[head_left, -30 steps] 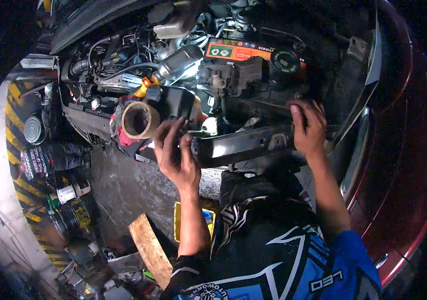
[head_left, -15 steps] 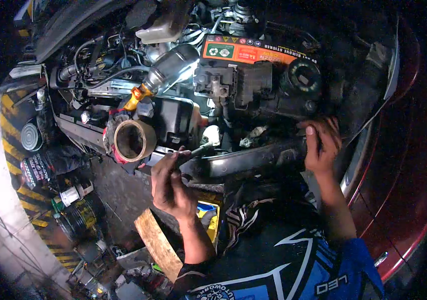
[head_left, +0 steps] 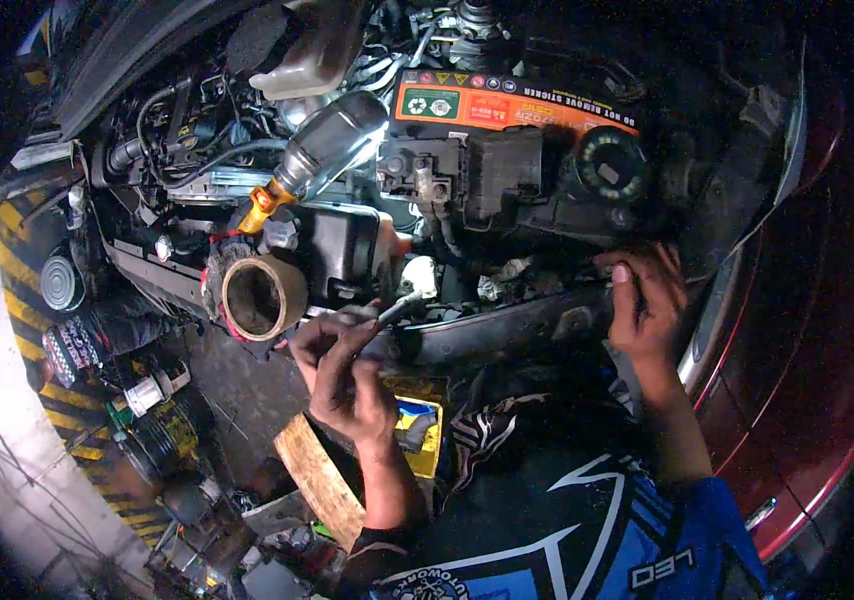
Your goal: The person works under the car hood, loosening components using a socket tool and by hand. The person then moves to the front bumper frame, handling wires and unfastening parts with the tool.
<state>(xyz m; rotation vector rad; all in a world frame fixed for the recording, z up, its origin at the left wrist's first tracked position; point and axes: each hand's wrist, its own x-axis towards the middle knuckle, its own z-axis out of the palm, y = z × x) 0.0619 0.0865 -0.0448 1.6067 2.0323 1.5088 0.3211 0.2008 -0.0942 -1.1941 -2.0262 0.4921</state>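
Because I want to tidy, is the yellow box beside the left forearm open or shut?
Open: the yellow box is uncovered, and a blue item shows inside.

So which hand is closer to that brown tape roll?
Left. The left hand is just below and right of the tape roll; the right hand is far off to its right.

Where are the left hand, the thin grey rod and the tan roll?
Left hand (head_left: 341,378): head view, middle of the hand.
Thin grey rod (head_left: 400,308): head view, middle of its shaft.
Tan roll (head_left: 294,293): head view, right side of its wall.
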